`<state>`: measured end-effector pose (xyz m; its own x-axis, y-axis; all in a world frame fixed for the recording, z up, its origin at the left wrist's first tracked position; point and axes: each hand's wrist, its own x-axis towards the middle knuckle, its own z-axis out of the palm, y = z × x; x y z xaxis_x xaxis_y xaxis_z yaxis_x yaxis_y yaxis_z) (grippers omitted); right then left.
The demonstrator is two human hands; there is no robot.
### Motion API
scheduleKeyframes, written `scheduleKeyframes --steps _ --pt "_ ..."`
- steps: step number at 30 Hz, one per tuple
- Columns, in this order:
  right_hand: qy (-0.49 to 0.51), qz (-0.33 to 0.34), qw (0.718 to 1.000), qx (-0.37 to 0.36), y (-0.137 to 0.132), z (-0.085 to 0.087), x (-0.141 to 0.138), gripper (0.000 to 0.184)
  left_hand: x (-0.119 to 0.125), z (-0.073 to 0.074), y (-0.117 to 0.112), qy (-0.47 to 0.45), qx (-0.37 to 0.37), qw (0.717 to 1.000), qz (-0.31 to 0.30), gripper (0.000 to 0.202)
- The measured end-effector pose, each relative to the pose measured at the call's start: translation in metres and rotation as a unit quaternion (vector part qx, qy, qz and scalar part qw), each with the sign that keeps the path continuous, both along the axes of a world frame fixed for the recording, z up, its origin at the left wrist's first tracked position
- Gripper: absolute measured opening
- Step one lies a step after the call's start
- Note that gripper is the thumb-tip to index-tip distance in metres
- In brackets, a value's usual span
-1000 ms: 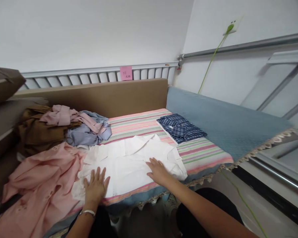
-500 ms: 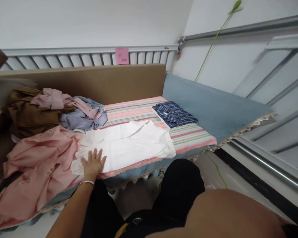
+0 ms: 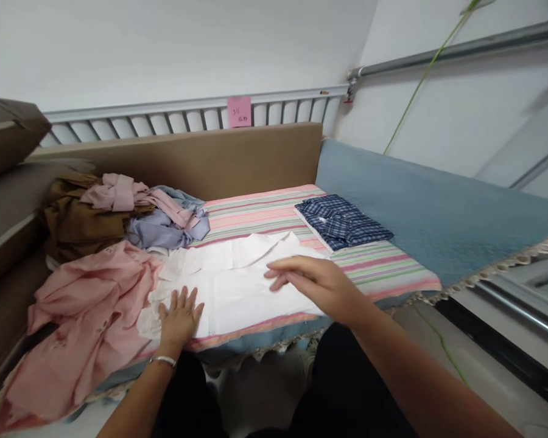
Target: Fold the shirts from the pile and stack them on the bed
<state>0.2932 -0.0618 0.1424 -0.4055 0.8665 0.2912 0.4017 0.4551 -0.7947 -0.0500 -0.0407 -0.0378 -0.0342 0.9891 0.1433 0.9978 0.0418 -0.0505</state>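
White shirt (image 3: 237, 286) lies flat on the striped cloth (image 3: 383, 274), under both hands. A crumpled pink garment (image 3: 82, 316) sits just left of the left hand (image 3: 179, 316), and a folded plaid shirt (image 3: 342, 222) lies beyond the right hand (image 3: 317, 281). The left hand presses flat on the shirt with fingers spread. The right hand hovers above it, fingers loosely open, holding nothing.

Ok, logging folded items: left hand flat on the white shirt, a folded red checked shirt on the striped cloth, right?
No: the head view shows the folded checked shirt is navy blue, not red. The left hand is flat on the white shirt.
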Motion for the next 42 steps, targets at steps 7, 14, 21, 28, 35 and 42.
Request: scheduleKeyframes --steps 7,14,21,28,35,42 --pt "-0.276 -0.140 0.931 -0.192 0.102 -0.079 0.033 0.029 0.042 0.052 0.043 -0.006 0.009 0.999 -0.039 0.043" --pt "-0.190 -0.171 0.933 -0.252 0.124 -0.120 0.032 0.039 0.195 0.066 0.128 -0.003 0.008 0.983 -0.182 0.054" --pt "-0.102 -0.141 0.945 -0.278 0.129 -0.125 0.041 0.052 0.231 0.095 0.223 -0.046 -0.023 0.983 -0.176 0.036" --pt "-0.092 -0.116 0.943 -0.298 0.140 -0.126 0.024 0.059 0.183 0.162 0.245 -0.099 -0.023 0.973 -0.209 0.037" --pt "0.078 -0.239 0.901 -0.353 0.158 -0.137 0.023 0.074 0.189 0.150 0.207 -0.074 -0.018 0.953 -0.292 0.034" --pt "0.279 -0.293 0.833 -0.377 0.156 -0.132 0.039 0.073 0.169 0.115 0.171 -0.178 -0.168 0.927 -0.285 0.037"
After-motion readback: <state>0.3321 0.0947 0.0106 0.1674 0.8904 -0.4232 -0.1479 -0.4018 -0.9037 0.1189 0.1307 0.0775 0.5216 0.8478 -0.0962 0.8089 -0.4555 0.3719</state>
